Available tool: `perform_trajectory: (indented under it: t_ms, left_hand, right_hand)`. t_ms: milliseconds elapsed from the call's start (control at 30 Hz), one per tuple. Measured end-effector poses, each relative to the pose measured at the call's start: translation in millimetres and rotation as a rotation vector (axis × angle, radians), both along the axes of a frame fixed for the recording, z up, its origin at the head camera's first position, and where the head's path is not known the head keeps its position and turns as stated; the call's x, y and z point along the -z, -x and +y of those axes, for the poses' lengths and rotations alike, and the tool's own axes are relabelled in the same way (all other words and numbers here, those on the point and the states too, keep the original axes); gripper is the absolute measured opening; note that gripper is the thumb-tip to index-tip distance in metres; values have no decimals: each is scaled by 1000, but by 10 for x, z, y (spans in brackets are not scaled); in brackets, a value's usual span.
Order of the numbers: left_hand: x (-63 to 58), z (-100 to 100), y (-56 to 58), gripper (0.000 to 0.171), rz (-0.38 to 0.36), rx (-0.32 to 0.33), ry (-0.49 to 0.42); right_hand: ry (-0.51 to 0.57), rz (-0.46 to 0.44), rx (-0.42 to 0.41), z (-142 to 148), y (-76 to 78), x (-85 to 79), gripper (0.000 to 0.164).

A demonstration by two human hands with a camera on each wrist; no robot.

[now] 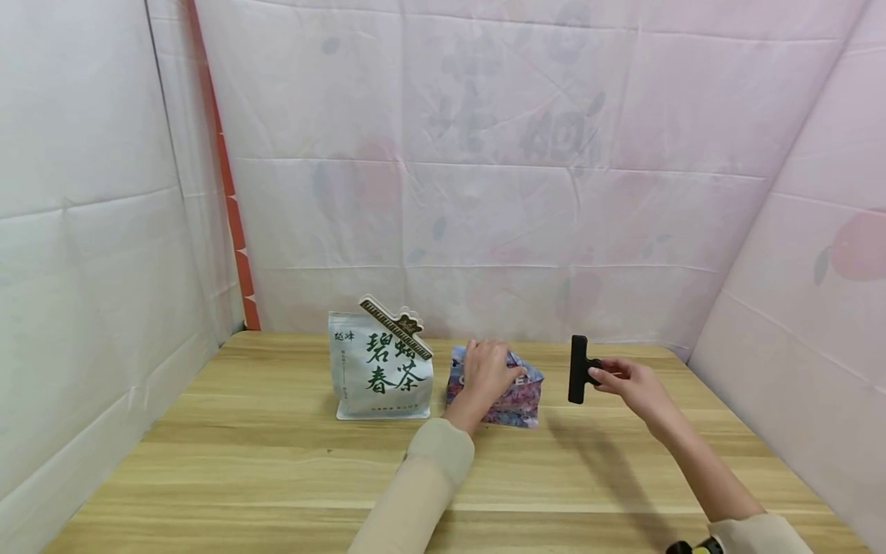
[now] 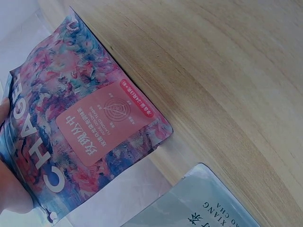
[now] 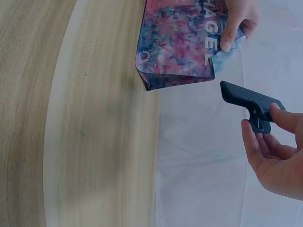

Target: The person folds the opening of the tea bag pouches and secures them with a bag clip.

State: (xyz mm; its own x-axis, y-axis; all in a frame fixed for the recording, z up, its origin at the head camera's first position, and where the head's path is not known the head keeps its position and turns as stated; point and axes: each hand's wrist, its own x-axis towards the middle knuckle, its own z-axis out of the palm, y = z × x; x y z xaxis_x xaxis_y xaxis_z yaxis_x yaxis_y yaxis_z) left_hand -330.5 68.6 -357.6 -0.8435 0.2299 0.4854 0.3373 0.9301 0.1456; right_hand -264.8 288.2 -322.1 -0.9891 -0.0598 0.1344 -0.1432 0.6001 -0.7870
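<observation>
A pink-and-blue patterned tea pouch (image 1: 515,404) stands on the table, a pink label on its front in the left wrist view. My left hand (image 1: 487,372) grips it at the top, thumb pressed near the folded-over upper edge (image 3: 226,59). To the right, my right hand (image 1: 635,388) pinches a black bag clip (image 1: 577,371) by its handles, holding it up beside the pouch. In the right wrist view the clip's long bar (image 3: 244,96) points toward the pouch's top corner, with a gap between them.
Left of the patterned pouch stands a pale green tea pouch (image 1: 381,385) with a decorated wooden-looking clip (image 1: 401,327) slanted across its top corner. Light wood table (image 1: 277,469) carries everything. Pale fabric walls (image 1: 484,231) close in the back and sides.
</observation>
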Motion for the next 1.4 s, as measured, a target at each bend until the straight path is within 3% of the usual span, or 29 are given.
perform_trajectory:
  t_ms: [467,767,900,1400]
  left_hand:
    - [-1,-21,3,30,12,40,-19]
    - [-8,-6,-5,31,-12,10,2]
    - [-9,6,-6,31,-6,3,9]
    - [-15,4,-16,31,-10,10,4]
  right_hand:
    - [-16,244,26,-174,110,23,45]
    - [47,568,60,-286,230,150,32]
    - [42,671,56,-309,312,206,27]
    - [-53,736,74,-343,450,270,27]
